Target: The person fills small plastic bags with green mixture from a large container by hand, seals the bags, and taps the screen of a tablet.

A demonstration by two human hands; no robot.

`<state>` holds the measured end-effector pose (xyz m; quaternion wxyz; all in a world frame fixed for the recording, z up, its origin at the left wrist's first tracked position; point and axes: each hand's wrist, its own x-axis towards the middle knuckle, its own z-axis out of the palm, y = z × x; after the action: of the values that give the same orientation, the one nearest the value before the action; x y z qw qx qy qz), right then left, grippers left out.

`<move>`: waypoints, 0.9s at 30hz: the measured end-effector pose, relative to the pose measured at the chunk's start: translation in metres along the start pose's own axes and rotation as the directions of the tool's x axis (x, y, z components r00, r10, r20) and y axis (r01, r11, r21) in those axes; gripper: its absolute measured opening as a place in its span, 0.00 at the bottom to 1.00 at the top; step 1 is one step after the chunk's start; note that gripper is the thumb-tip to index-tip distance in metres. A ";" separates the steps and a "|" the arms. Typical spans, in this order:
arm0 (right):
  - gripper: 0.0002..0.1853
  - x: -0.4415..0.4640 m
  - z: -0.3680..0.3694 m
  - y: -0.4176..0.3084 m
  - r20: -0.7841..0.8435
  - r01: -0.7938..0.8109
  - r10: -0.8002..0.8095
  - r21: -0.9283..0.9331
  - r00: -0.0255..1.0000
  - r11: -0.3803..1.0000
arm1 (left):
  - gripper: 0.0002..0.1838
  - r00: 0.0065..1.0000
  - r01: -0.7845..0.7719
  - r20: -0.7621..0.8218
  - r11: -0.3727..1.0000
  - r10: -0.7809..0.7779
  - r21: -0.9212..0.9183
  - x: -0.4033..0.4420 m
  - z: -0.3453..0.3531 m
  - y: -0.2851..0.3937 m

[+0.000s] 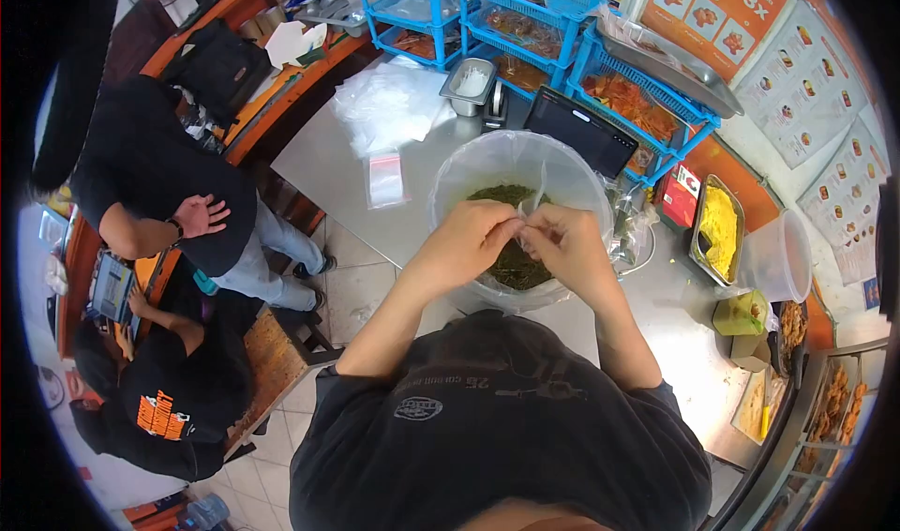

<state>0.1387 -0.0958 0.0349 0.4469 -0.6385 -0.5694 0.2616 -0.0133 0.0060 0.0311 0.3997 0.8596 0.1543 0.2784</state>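
Observation:
My left hand (476, 236) and my right hand (568, 239) meet over a large translucent tub (452, 167) with a clear plastic liner. Both are closed, fingertips pinched around a small clear plastic bag (532, 203) that shows only in part. What the bag holds, if anything, is hidden by my fingers. Beneath my hands, dark green chopped stuff (511, 194) lies in the tub. Behind it on the metal table (323, 170) are a pile of clear plastic bags (389, 100) and a pack of small zip bags (385, 180).
Blue basket racks (511, 34) hold packed food at the back, near a dark tablet screen (581, 128) and a metal container (469, 86). On the right are a tray of yellow food (720, 231) and a clear tub (776, 257). Two people (169, 175) are at the left.

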 end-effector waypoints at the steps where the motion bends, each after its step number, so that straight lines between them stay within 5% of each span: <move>1: 0.04 0.000 0.001 -0.001 -0.014 0.066 -0.067 -0.080 0.998 0.995 | 0.10 0.999 -0.032 -0.022 0.995 0.034 0.098 0.000 0.000 0.001; 3: 0.05 -0.001 0.001 -0.007 -0.025 0.190 -0.201 -0.239 0.979 0.952 | 0.09 0.998 -0.068 0.003 0.996 0.068 0.058 0.001 -0.004 0.005; 4: 0.07 -0.001 -0.002 -0.013 0.038 0.145 -0.142 -0.118 0.989 0.982 | 0.09 0.996 -0.087 0.016 0.996 0.086 0.037 0.001 -0.005 0.006; 7: 0.10 0.000 -0.011 -0.019 0.172 0.013 -0.030 0.097 0.985 0.995 | 0.07 0.975 0.168 0.211 0.863 -0.074 -0.476 0.000 -0.009 0.004; 9: 0.10 0.002 -0.007 -0.004 0.155 -0.012 0.002 0.062 0.988 0.998 | 0.10 0.990 0.127 0.085 0.983 -0.116 -0.131 -0.001 -0.007 0.002; 12: 0.10 0.004 0.002 -0.002 -0.236 0.044 -0.167 -0.454 0.957 0.890 | 0.12 0.986 0.111 -0.152 0.955 -0.070 0.274 -0.004 0.004 0.004; 13: 0.10 0.005 0.000 -0.003 -0.210 0.037 -0.131 -0.402 0.969 0.915 | 0.12 0.972 0.120 -0.232 0.917 -0.031 0.380 -0.003 0.006 0.007; 14: 0.10 0.005 -0.002 -0.005 -0.180 0.026 -0.093 -0.347 0.979 0.937 | 0.10 0.972 0.234 -0.106 0.878 -0.208 0.419 -0.004 0.000 0.010; 16: 0.10 0.005 -0.008 -0.003 -0.079 0.017 -0.031 -0.174 0.996 0.985 | 0.18 0.966 0.010 -0.244 0.934 0.083 0.357 0.001 -0.007 0.025; 18: 0.10 0.006 -0.014 0.003 0.070 -0.002 -0.002 0.070 0.998 0.998 | 0.29 0.948 -0.088 -0.260 0.937 0.183 0.338 0.001 -0.005 0.030; 21: 0.09 0.005 -0.016 0.003 0.209 -0.052 0.018 0.162 0.978 0.985 | 0.37 0.983 -0.024 -0.166 0.946 0.082 0.324 -0.002 0.006 0.030; 24: 0.06 0.003 -0.010 -0.012 -0.040 0.034 -0.034 -0.007 0.999 0.999 | 0.33 0.969 0.034 -0.242 0.952 0.043 0.303 0.000 0.021 0.014; 27: 0.05 0.006 -0.010 -0.022 -0.277 0.347 -0.484 -0.422 0.830 0.837 | 0.28 0.935 0.053 -0.344 0.926 0.086 0.375 0.003 0.025 0.008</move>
<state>0.1372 -0.0942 0.0600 0.4709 -0.6039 -0.6384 -0.0769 0.0046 -0.0128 0.0256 0.1898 0.8573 0.2672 0.3970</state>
